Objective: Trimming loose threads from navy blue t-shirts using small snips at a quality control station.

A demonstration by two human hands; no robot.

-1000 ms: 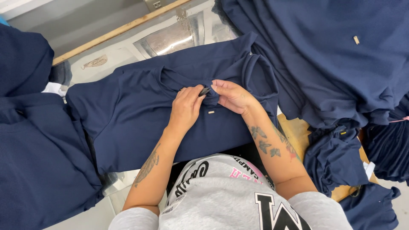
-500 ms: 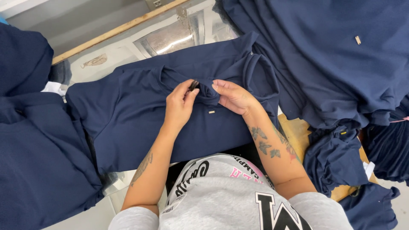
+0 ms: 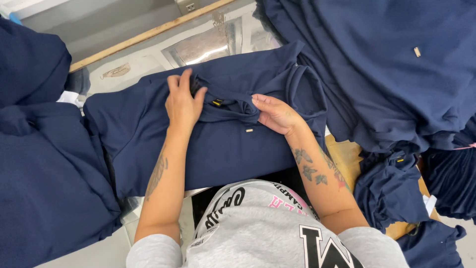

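One dark blue shirt (image 3: 208,149) lies on the table (image 3: 148,59). Two hands touch it: left hand (image 3: 182,104) flat and open, right hand (image 3: 275,115) pinching its fold. Blue shirt piles (image 3: 386,69) sit on both sides.

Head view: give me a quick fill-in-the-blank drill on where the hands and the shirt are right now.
1. The shirt spread flat under both hands is dark ____ in colour.
2. The left hand lies ____ on the shirt, fingers pointing away from the person.
3. The right hand pinches a ____ of fabric near the collar.
4. The big heap of shirts lies on the person's ____ side.

Missing words: blue; flat; fold; right
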